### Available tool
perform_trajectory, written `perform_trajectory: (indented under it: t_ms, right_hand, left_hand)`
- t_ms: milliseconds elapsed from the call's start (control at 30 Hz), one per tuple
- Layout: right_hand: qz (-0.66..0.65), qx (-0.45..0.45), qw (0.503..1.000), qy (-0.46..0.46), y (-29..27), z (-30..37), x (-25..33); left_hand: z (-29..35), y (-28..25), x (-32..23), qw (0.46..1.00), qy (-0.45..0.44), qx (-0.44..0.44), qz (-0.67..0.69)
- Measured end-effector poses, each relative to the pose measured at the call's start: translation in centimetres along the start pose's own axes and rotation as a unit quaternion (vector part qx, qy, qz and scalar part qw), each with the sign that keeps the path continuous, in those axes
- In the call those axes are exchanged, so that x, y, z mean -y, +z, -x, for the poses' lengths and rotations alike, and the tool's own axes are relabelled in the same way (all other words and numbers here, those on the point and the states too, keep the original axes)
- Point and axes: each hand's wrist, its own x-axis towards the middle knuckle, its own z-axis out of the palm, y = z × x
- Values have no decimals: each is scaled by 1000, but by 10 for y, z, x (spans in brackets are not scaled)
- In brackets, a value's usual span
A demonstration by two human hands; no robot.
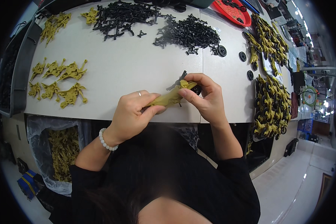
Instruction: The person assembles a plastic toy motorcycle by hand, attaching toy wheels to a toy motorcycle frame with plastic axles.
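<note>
Between my two hands, above the table's near edge, is a yellow plastic toy motorcycle body. My left hand is closed on one end of it, thumb and fingers pinching. My right hand grips the other end, where a black wheel shows partly under the fingers. A dark bar-shaped piece sticks up beside the right fingers. To the left, several yellow body pieces lie in two rows. How the wheel is fixed is hidden by my fingers.
Heaps of black fork-shaped parts and smaller black parts lie at the back. Wheeled yellow bodies are stacked at right, near loose wheels and a red tray. A grey bin stands left; below is a lined box of yellow parts.
</note>
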Motion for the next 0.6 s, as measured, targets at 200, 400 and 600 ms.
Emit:
perform_trajectory:
  t_ms: [200, 400, 600]
  right_hand:
    - [83, 81, 993, -19, -10, 0, 12]
    - [65, 94, 992, -52, -3, 6, 22]
    - [37, 107, 992, -61, -3, 17, 32]
  left_hand:
    - [5, 0, -2, 999, 2, -10, 38]
    - [2, 1, -7, 998, -10, 44, 36]
    - [15, 11, -9, 996, 82, -25, -20]
